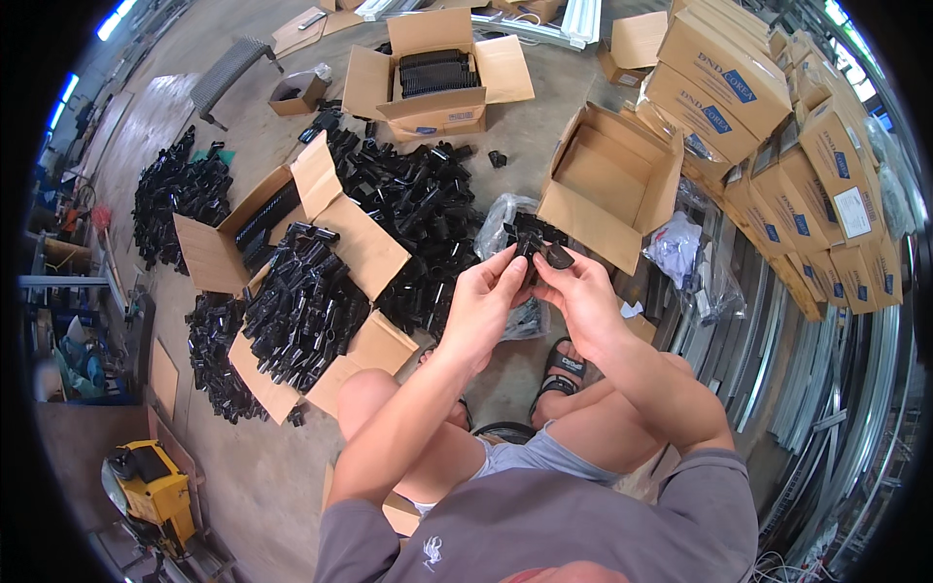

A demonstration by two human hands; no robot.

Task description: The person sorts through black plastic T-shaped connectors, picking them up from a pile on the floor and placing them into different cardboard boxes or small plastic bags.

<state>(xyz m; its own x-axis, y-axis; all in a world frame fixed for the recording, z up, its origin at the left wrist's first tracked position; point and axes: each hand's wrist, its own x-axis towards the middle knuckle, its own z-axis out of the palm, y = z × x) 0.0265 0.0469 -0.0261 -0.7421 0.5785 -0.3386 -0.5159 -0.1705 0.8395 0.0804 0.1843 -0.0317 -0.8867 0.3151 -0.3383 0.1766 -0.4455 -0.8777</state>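
Observation:
In front of me, my left hand [483, 299] and my right hand [586, 299] are raised close together, their fingers closed in a pinch. Between them is a small black plastic fitting [558, 257], which both hands appear to grip. Whether it is one piece or two joined pieces I cannot tell, since the fingers cover part of it. Just beyond and below the hands lies a clear plastic bag [498, 220] with black parts by it. To the left, an open carton [362, 245] is heaped with similar black fittings [306, 296].
Loose piles of black fittings [413, 194] spread over the floor. An open carton [437, 121] of stacked black pieces stands beyond. At right are an open carton [607, 175], stacked closed cartons [724, 87] and long metal profiles [768, 330]. A yellow machine [155, 491] stands lower left.

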